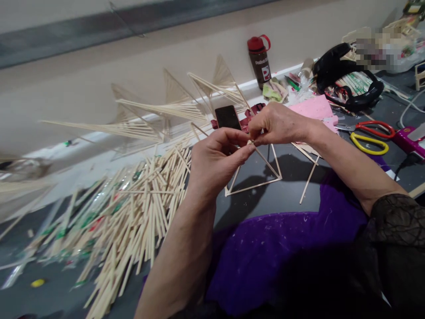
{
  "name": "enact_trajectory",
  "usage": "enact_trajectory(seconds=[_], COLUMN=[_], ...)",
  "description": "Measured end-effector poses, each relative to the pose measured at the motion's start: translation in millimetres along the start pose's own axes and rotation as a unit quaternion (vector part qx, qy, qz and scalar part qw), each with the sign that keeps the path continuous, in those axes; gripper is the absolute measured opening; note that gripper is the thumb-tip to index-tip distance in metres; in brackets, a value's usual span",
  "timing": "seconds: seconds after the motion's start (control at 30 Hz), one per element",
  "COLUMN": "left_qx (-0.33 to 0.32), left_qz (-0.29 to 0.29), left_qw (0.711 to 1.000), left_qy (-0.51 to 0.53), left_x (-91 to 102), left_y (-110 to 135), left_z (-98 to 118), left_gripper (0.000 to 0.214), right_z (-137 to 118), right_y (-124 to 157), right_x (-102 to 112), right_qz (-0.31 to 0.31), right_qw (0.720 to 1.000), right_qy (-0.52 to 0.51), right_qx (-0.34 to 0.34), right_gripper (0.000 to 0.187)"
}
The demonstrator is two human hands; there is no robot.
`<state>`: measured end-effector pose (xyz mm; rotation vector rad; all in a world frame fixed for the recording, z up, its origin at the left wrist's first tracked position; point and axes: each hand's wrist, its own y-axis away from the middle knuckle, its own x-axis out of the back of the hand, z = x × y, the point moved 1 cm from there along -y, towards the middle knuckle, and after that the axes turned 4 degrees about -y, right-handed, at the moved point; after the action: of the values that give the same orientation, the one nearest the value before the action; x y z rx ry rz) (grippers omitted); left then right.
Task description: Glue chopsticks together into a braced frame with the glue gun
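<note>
A small frame of thin wooden sticks [255,185] stands on the grey table in front of me, its sticks joined at the corners. My left hand [219,155] pinches the upper joint of this frame between thumb and fingers. Close against it, my right hand [274,124] has its fingers closed at the same joint; whatever they hold there is hidden. A pale lump [250,142] shows at the left fingertips. Behind the hands lies a dark phone [227,117]. Loose sticks [308,181] lie to the right of the frame.
A large pile of wooden sticks [156,195] covers the left side. Finished-looking stick structures [186,106] stand along the wall. A bottle [259,62], black headphones [348,79], scissors [370,137] and a purple glue-gun-like tool [410,141] sit at the right. Purple cloth [265,252] covers my lap.
</note>
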<state>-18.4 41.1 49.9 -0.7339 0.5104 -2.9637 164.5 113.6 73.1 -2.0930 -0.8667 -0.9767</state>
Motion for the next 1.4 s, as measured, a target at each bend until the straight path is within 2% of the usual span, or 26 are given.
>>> enact_trajectory(seconds=[0.67,0.77,0.87,1.0,1.03,1.1,1.2,1.27,1.33,1.4], left_qx=[0.005,0.006,0.014,0.029,0.030,0.031,0.033,0.035,0.037,0.037], left_qz=[0.002,0.006,0.007,0.009,0.011,0.012,0.009,0.008,0.007,0.004], left_qw=[1.000,1.000,1.000,1.000,0.999,0.999,0.999,0.999,0.999,0.999], left_qy=[-0.022,-0.024,-0.015,-0.006,-0.007,-0.008,-0.015,-0.022,-0.025,-0.024], left_x=[-0.9,-0.8,-0.9,-1.8,-2.1,-3.1,-4.2,-4.6,-4.7,-4.6], left_y=[1,1,1,1,1,1,1,1,0,0], left_z=[-3,-3,0,4,5,4,3,4,5,7], left_gripper=[0.018,0.016,0.013,0.014,0.014,0.014,0.013,0.012,0.012,0.014], right_z=[-3,-3,-7,-19,-22,-26,-22,-15,-6,0], right_y=[4,5,9,21,25,33,45,53,62,74], right_x=[6,10,17,31,35,38,27,10,-7,-19], right_qz=[-0.011,0.005,0.038,0.071,0.084,0.094,0.062,0.023,-0.029,-0.087], right_qw=[1.000,1.000,0.993,0.941,0.932,0.942,0.972,0.976,0.968,0.953], right_qy=[-0.011,-0.005,-0.093,-0.311,-0.331,-0.290,-0.128,-0.059,-0.048,-0.101], right_qx=[-0.007,-0.015,-0.054,-0.111,-0.118,-0.142,-0.189,-0.210,-0.245,-0.271], right_gripper=[0.015,0.015,0.011,0.027,0.030,0.034,0.027,0.036,0.040,0.025])
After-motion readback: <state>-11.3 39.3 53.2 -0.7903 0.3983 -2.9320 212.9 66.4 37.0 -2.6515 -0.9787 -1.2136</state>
